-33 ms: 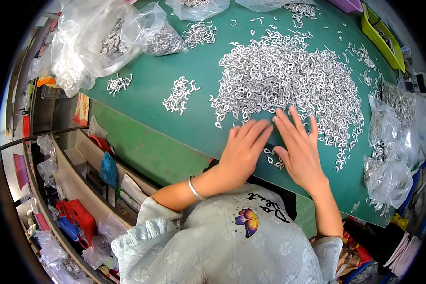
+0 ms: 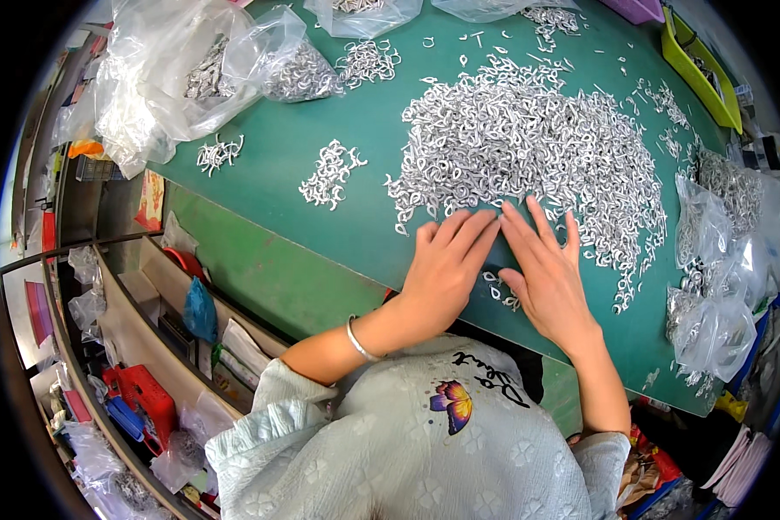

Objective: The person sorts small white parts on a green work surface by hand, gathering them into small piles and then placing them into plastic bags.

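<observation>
A broad pile of small silver-grey metal pieces [image 2: 529,139], many of them teardrop-shaped loops, spreads over the green tabletop [image 2: 269,191]. Along its near edge lies my left hand [image 2: 446,264], palm down, fingers stretched and touching the nearest pieces. My right hand [image 2: 548,277] is flat beside it, fingers spread, tips at the pile's edge. The two index fingertips almost meet. A few loose loops [image 2: 501,293] sit between the hands, close to my right thumb. Whatever lies under the palms is hidden.
Smaller heaps of curved pieces [image 2: 329,175] lie left of the pile. Clear plastic bags [image 2: 299,69] of metal parts stand at the far left, with more bags [image 2: 715,329] at the right edge. A yellow-green bin [image 2: 702,74] is at the far right. Below left are shelf compartments [image 2: 160,325].
My left hand has shifted slightly, its fingers now nearer the pile and my right index finger. My right hand has barely moved. The pile looks the same.
</observation>
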A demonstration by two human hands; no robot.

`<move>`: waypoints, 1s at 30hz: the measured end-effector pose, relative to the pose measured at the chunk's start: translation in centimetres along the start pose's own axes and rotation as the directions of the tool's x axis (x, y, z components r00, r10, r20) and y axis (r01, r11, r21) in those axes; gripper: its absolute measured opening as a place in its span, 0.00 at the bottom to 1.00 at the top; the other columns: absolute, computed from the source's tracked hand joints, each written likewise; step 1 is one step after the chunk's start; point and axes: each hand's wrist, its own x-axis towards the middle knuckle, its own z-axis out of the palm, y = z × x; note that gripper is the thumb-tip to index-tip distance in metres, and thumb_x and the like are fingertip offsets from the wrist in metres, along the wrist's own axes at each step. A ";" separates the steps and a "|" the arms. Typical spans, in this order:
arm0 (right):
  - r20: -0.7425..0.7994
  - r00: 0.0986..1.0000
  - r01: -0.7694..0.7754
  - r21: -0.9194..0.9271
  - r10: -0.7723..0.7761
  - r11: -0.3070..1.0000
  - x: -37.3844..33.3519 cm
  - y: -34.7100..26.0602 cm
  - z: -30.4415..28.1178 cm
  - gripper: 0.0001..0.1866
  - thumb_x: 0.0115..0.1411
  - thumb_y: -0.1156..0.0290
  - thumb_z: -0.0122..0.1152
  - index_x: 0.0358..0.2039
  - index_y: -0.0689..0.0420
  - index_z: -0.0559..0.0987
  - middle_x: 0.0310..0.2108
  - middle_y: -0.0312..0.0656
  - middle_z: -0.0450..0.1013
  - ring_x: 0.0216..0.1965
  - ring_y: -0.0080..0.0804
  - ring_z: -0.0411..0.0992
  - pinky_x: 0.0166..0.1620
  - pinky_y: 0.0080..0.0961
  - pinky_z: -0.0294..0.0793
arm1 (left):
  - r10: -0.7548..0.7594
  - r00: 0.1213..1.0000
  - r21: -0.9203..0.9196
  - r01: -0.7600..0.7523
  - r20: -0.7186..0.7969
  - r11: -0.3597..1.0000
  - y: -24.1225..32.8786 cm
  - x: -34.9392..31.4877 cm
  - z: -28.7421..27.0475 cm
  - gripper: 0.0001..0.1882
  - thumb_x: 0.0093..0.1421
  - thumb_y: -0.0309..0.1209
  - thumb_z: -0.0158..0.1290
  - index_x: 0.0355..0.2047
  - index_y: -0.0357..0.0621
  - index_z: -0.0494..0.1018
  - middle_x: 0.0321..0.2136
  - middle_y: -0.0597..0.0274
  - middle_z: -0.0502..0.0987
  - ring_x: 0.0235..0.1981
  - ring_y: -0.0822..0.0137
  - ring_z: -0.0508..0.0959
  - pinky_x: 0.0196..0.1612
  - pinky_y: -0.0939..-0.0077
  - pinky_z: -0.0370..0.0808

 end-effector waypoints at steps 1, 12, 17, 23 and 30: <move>0.019 1.000 0.008 -0.021 -0.007 1.000 0.0 0.1 0.1 0.32 0.55 0.66 0.65 0.60 0.59 0.68 0.67 0.38 0.57 0.69 0.43 0.50 0.66 0.61 0.41 | 0.015 1.000 0.081 -0.013 -0.026 0.997 -0.2 0.7 0.0 0.25 0.51 0.23 0.50 0.52 0.31 0.69 0.53 0.54 0.67 0.52 0.56 0.68 0.45 0.62 0.63; 0.043 0.999 -0.024 -0.070 0.027 0.997 -1.0 0.3 -0.4 0.34 0.53 0.63 0.65 0.61 0.55 0.68 0.66 0.34 0.58 0.70 0.41 0.49 0.66 0.63 0.41 | -0.060 0.990 0.179 0.036 0.131 0.983 -0.2 -0.3 0.0 0.32 0.47 0.19 0.50 0.57 0.41 0.69 0.51 0.58 0.67 0.49 0.56 0.67 0.47 0.61 0.61; -0.026 0.992 -0.128 -0.203 0.125 0.971 -2.7 1.6 -1.0 0.33 0.54 0.63 0.65 0.59 0.57 0.69 0.64 0.36 0.62 0.69 0.41 0.50 0.66 0.63 0.41 | -0.060 0.973 0.031 0.054 0.224 0.998 0.9 -2.2 -1.2 0.33 0.45 0.18 0.51 0.56 0.39 0.69 0.53 0.56 0.67 0.50 0.54 0.67 0.50 0.61 0.62; -0.007 0.993 0.116 0.069 -0.116 0.991 1.8 0.0 0.3 0.29 0.59 0.65 0.61 0.60 0.58 0.68 0.66 0.37 0.59 0.69 0.44 0.50 0.66 0.60 0.44 | -0.071 0.987 -0.140 0.091 0.141 0.986 1.6 -2.6 -0.3 0.26 0.46 0.19 0.55 0.50 0.38 0.71 0.52 0.52 0.68 0.54 0.53 0.67 0.51 0.60 0.62; 0.085 0.995 0.052 0.055 -0.057 0.997 0.2 0.3 -0.4 0.28 0.58 0.66 0.62 0.59 0.59 0.70 0.62 0.39 0.63 0.68 0.44 0.54 0.66 0.58 0.44 | -0.233 0.968 0.131 0.245 -0.097 0.961 -2.2 -1.6 -1.8 0.22 0.52 0.21 0.58 0.49 0.48 0.74 0.52 0.59 0.69 0.53 0.53 0.67 0.51 0.59 0.60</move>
